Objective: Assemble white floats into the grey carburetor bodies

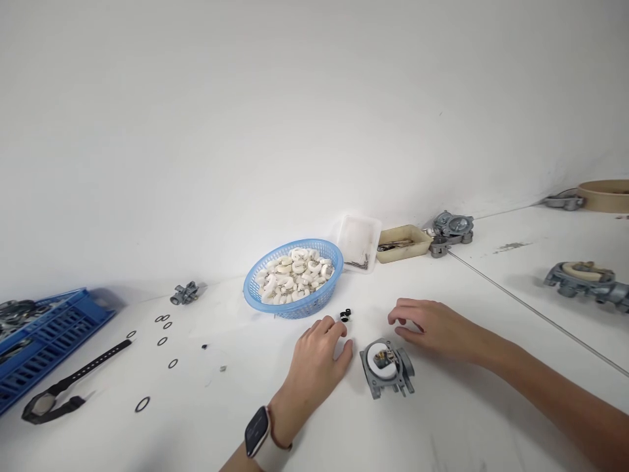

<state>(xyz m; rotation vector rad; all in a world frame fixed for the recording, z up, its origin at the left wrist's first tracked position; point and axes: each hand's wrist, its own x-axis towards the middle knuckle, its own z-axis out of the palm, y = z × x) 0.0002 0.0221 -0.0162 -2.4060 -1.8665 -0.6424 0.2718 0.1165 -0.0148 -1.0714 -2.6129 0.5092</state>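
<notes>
A grey metal carburetor point(387, 368) lies on the white table between my hands, its round opening facing up with a white ring-shaped float point(376, 362) inside. My left hand point(319, 354) is just left of it, fingers curved and apart, holding nothing that shows. Beyond the carburetor and to its right hovers my right hand point(425, 328), fingers loosely bent, thumb apart from them, nothing visible between. Neither hand touches the carburetor. Small black parts point(345, 315) lie just past my left fingertips.
Behind stands a blue basket point(250, 298) of white floats. A clear tray point(366, 229) with pins and a yellowish tray point(427, 248) sit beside it. More carburetors point(452, 226) are farther right. Leftward lie black rings point(142, 404), a watch point(45, 403) and a blue crate point(73, 334).
</notes>
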